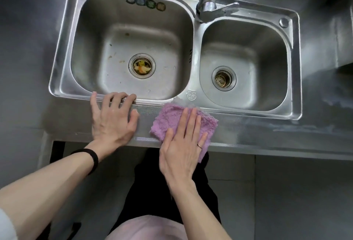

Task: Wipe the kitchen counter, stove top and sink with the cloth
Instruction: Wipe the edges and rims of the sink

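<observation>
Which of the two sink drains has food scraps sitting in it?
The drain in the larger left basin: yellowish scraps lie in it, while the drain in the smaller right basin shows only a bare perforated strainer.

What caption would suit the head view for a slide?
Right hand presses purple cloth on counter edge before double sink; left hand rests beside.

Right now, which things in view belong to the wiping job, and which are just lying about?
Job in hand:
purple cloth, pressed flat under the right hand
counter
double sink

Just there:
tap
food scraps in the left drain
coloured stickers on the left basin's back wall
</observation>
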